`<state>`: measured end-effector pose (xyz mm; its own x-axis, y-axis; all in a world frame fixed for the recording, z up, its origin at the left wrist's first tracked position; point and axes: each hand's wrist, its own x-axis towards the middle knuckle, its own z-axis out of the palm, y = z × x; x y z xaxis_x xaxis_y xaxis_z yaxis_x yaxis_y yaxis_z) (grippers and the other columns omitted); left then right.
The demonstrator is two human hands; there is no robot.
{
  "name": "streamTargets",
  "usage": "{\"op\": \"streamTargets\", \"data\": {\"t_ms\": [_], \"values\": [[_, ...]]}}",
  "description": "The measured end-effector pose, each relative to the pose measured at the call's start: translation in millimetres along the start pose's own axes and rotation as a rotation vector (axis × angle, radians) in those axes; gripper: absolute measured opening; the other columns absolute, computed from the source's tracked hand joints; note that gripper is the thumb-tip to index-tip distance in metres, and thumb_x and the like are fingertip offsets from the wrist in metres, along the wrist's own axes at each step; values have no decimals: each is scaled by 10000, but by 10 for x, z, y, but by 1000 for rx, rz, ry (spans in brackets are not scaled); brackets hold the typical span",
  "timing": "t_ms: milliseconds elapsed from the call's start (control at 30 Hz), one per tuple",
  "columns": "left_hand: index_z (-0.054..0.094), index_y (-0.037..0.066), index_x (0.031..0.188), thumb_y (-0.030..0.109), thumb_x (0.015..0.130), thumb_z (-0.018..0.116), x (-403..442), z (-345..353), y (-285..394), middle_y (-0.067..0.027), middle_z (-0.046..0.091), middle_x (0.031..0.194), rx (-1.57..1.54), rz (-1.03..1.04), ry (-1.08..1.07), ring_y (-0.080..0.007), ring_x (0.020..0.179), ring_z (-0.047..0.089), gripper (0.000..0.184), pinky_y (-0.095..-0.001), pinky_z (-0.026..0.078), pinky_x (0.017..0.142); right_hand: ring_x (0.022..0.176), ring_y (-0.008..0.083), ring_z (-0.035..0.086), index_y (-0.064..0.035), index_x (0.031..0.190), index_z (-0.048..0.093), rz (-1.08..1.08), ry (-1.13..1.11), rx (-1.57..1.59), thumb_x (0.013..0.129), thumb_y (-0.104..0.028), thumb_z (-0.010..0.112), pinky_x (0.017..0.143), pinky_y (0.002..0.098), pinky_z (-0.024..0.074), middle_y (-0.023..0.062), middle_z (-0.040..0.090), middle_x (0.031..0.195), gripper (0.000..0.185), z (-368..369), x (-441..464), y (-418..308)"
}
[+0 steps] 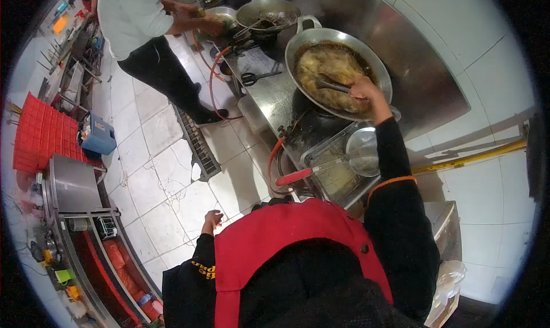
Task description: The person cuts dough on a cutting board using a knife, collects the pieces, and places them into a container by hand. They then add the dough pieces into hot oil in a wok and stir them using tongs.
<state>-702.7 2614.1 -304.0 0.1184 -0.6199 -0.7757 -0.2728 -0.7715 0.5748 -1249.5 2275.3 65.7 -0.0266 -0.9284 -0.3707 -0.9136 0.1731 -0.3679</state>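
My right hand [366, 91] is closed round the handle of dark metal tongs [333, 84], whose far end reaches into a large metal wok [381, 67]. Pale, yellowish food [321, 62] bubbles in brown oil inside this wok. Down at my side, over the tiled floor, my left hand [213, 218] has its fingers loosely bent and apart, with nothing seen in it. Close below the wok, a strainer [363, 151] with a red handle [294, 176] rests over a rectangular tray [336, 180].
A second wok [268, 8] stands farther along the stove. Black scissors [259, 77] lie on the metal counter [269, 99]. A co-worker [137, 19] handles food over a bowl. Orange hoses hang by the counter edge. A floor grate [195, 142], red crates [43, 134] and a blue bin [98, 134] are left.
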Motion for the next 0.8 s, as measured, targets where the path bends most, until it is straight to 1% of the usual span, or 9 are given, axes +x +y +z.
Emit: {"op": "streamTargets", "data": {"t_ms": [133, 200, 233, 300, 400, 467, 633, 733, 800], "values": [[494, 90, 1115, 229, 756, 551, -81, 21, -6, -119, 609, 738, -191, 21, -19, -197, 550, 607, 389, -306, 479, 436, 618, 254, 587, -120, 1006, 597, -191, 259, -286, 568, -95, 565, 571, 335, 450, 180, 599, 722, 440, -155, -352, 43], [489, 89, 1121, 237, 757, 549, -198, 14, 102, -118, 609, 740, 482, 355, -23, -194, 552, 608, 397, -309, 477, 428, 628, 269, 591, -127, 996, 602, -237, 282, -372, 584, -100, 539, 579, 336, 459, 177, 596, 702, 418, -148, -460, -16], [489, 89, 1121, 237, 757, 549, -76, 35, 44, -118, 609, 740, 484, 356, -24, -194, 552, 608, 397, -309, 477, 428, 697, 272, 587, -138, 1009, 595, -169, 182, -409, 593, -99, 531, 626, 338, 457, 169, 598, 747, 423, -146, -605, -153], [483, 88, 1128, 239, 757, 549, 420, 86, -325, -116, 610, 738, -67, -141, -81, -191, 552, 608, 406, -312, 474, 417, 766, 274, 583, -148, 1021, 588, -100, 83, -444, 601, -98, 523, 673, 341, 455, 160, 599, 792, 428, -63, -606, -191], [481, 86, 1129, 242, 758, 550, 17, 95, 153, -117, 609, 736, 309, -46, -61, -193, 554, 609, 408, -316, 470, 410, 905, 278, 541, -134, 1050, 563, -72, 131, -587, 626, -103, 528, 755, 361, 438, 149, 576, 918, 427, 217, -264, -41], [482, 85, 1126, 240, 758, 550, -49, 83, 269, -115, 609, 734, 309, -43, -59, -192, 554, 609, 405, -314, 470, 410, 988, 288, 493, -98, 1053, 548, 94, 127, -544, 676, -123, 523, 806, 384, 416, 136, 537, 1031, 379, 262, -157, -109], [487, 83, 1120, 229, 759, 546, -103, 95, 336, -114, 607, 728, 297, -33, -33, -189, 550, 607, 394, -311, 470, 410, 962, 261, 523, -40, 973, 573, 131, 194, -538, 713, -227, 559, 787, 347, 438, 134, 543, 1037, 321, 244, 218, 10], [491, 83, 1116, 214, 755, 545, 108, 107, 52, -108, 602, 713, 155, -8, -60, -188, 542, 602, 387, -314, 467, 410, 975, 276, 510, -34, 1010, 541, 186, 183, -532, 722, -209, 545, 789, 370, 432, 148, 534, 1037, 337, 148, 415, 154], [491, 93, 1117, 217, 750, 546, 143, 123, -1, -102, 595, 708, -132, -159, -51, -193, 537, 597, 391, -321, 458, 410, 952, 299, 516, -20, 1014, 522, 211, 216, -492, 716, -183, 534, 777, 390, 430, 169, 545, 997, 339, 62, 392, 168]]}}
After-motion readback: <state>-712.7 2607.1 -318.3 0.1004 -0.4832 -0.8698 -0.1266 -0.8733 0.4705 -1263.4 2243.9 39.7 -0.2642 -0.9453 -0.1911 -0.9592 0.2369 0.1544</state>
